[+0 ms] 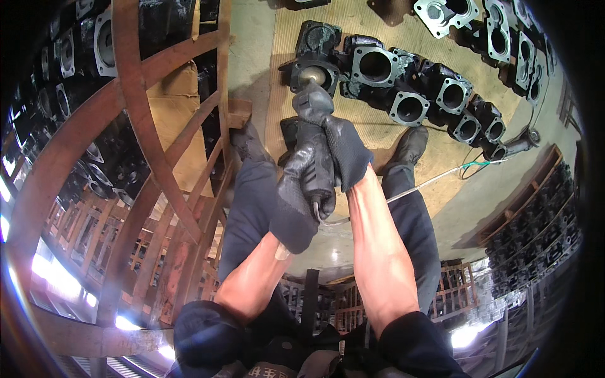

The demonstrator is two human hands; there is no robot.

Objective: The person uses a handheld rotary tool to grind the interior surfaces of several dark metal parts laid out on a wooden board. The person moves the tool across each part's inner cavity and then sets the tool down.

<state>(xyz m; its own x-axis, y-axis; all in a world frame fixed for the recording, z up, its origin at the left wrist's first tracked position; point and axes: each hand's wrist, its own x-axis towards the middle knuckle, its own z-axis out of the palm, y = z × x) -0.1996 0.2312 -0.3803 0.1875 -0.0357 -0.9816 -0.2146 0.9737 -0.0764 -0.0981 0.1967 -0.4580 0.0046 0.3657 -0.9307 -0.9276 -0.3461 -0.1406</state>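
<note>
Both my gloved hands are wrapped round a dark corded angle grinder [313,104]. My left hand [295,192] grips its rear body, nearer to me. Further forward, my right hand [346,148] closes on it from the right side. The grinder's head lies over the round opening of a black metal casting [318,38] with square flanges; whether the disc touches it I cannot tell. To the right, another casting [375,65] shows a bare metal flange around a round bore. The cord [416,188] runs off to the right.
Several more flanged castings [454,94] lie in a row on the cardboard [435,183], with others at the far right [498,38]. A rusty metal rack [132,94] full of castings stands close on my left. Another dark tool [520,142] lies at the right.
</note>
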